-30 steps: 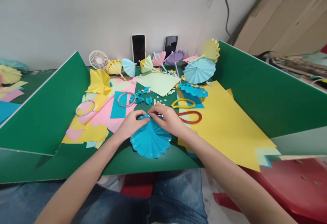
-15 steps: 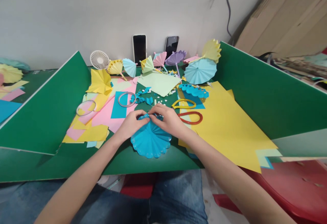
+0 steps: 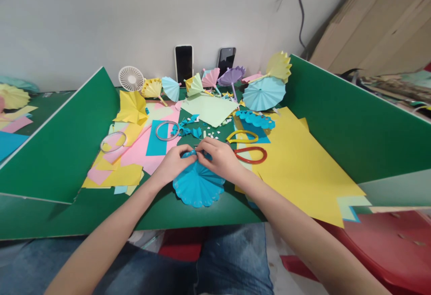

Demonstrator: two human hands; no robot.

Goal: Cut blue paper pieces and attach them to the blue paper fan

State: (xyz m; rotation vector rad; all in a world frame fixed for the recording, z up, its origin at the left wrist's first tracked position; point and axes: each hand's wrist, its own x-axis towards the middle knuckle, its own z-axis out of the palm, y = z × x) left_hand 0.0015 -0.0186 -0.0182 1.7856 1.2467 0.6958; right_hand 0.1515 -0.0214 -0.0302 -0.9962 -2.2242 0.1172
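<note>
A blue pleated paper fan (image 3: 198,185) with a scalloped edge is spread almost into a full circle over the green table. My left hand (image 3: 177,162) pinches its upper left part between thumb and fingers. From the other side, my right hand (image 3: 217,156) grips the upper edge, its fingertips meeting those of the left. What lies right under the fingertips is hidden. Just right of my right hand are scissors with one yellow handle (image 3: 242,137) and one red handle (image 3: 251,155); their blades are mostly covered by the hand.
Small paper umbrellas (image 3: 232,77), two phones (image 3: 184,63) and a white fan (image 3: 131,78) line the wall. Tape rolls (image 3: 167,131) and paper scraps lie left; large yellow sheets (image 3: 296,165) lie right. Green dividers (image 3: 353,129) stand on both sides.
Both hands keep their hold on the blue paper fan. The fan's lower edge has shifted very slightly; otherwise little differs.
</note>
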